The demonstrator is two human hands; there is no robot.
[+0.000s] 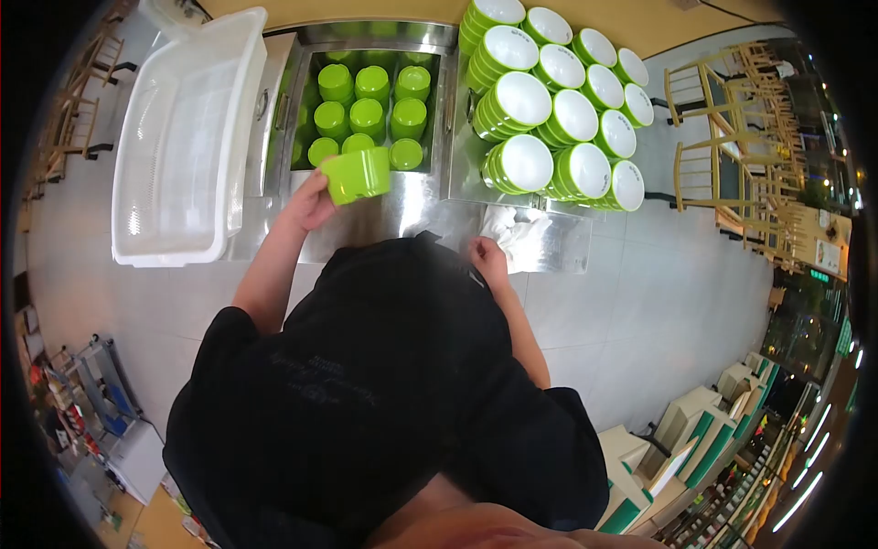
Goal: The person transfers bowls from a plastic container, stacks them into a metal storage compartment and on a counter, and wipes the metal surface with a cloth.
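My left hand is closed on the left side of a bright green cup, held tilted over the front edge of a steel well. I cannot tell whether another cup is nested in it. Inside the steel well, green cups stand bottom up in rows. My right hand is low at the counter's front edge, close to my body, its fingers curled with nothing visible in them. A crumpled white cloth lies on the counter just beyond it; whether they touch is unclear.
Right of the well, several stacks of green bowls with white insides lean toward me on the steel counter. A white plastic basket stands at the left. Wooden chairs and tables are at the far right.
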